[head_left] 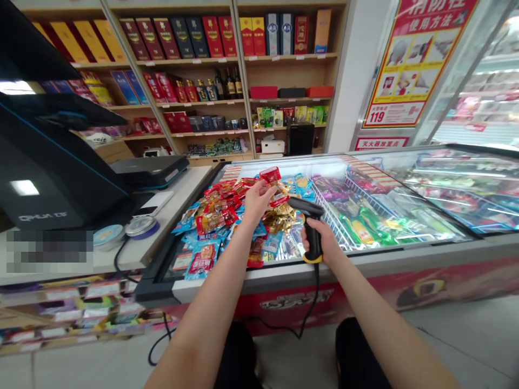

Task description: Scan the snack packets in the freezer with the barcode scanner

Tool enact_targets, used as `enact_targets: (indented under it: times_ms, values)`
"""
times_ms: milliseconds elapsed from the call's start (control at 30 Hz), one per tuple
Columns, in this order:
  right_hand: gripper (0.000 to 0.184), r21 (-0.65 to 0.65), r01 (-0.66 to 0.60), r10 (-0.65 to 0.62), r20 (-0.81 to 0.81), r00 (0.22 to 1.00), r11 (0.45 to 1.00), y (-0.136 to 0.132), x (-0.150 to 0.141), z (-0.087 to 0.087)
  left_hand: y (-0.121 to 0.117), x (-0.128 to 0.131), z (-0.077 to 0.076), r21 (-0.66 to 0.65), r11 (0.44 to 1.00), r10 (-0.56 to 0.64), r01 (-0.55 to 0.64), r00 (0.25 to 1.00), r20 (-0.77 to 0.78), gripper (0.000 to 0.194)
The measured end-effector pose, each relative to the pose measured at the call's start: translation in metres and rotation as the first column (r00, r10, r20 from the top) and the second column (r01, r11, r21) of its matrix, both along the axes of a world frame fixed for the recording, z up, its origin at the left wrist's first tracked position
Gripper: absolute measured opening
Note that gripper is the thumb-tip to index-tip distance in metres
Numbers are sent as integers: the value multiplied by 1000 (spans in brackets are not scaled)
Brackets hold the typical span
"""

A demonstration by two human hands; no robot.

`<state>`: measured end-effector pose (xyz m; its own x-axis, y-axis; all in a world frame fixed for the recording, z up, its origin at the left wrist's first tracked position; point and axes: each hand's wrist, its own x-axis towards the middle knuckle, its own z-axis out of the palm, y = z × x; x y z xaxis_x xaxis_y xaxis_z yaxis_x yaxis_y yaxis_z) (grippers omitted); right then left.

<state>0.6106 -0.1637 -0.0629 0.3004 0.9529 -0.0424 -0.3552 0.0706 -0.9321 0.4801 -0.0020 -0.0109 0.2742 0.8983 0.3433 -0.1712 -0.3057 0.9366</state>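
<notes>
Up close, the left hand (258, 204) is raised with its fingers closed on a small red foil snack packet (270, 174), held above the heap. The right hand (322, 243) is wrapped around the grip of a black-and-yellow handheld barcode scanner (311, 229), its head angled toward the red packet and apart from it. A thin black scanner cord (313, 302) drops from the scanner's base, past the freezer's front edge. Directly below the left hand lies a loose pile of red, blue and gold snack packets (219, 216), at the left end of a white-framed chest freezer (324, 270). Beside the pile, a white wire basket (336, 208) holds green and purple packets. Left of the freezer stands a black checkout terminal (52, 178) on a pale counter (178, 189). Behind, wooden shelves (227, 59) carry boxed liquor and bottles.
</notes>
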Motion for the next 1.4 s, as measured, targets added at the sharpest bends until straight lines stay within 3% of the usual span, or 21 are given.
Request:
enact_targets:
  times_ms: [167, 333, 433, 567, 767, 933, 1100, 1400]
  values:
    - [35, -33, 41, -40, 11, 999, 999, -15, -1, 11, -25, -9, -4, -12, 998, 65, -66, 995, -79, 34]
    - [33, 13, 33, -35, 140, 990, 999, -42, -14, 16, -60, -23, -31, 43, 993, 113, -109, 988, -103, 23]
    - [28, 26, 74, -78, 204, 976, 997, -49, -18, 13, -77, -23, -48, 145, 983, 128, -112, 986, -105, 15]
    - [25, 16, 109, -109, 251, 962, 994, -52, -16, 9, -86, -21, -60, 222, 963, 178, -152, 979, -101, 13]
    - [26, -30, 106, -86, 381, 921, 994, -51, -13, 5, -78, -18, -63, 154, 981, 131, -116, 988, -86, 14]
    - [27, -39, 143, -86, 633, 769, 989, -58, -16, 5, -71, -13, -63, 48, 995, 85, -84, 996, -8, 22]
    - [37, 10, 215, -147, 762, 631, 976, -75, -21, -3, -71, -11, -53, -75, 993, 96, -95, 995, 11, 24]
    - [30, -26, 305, -173, 775, 608, 952, -82, -34, -13, -74, -15, -44, -166, 985, 37, -40, 999, -22, 29]
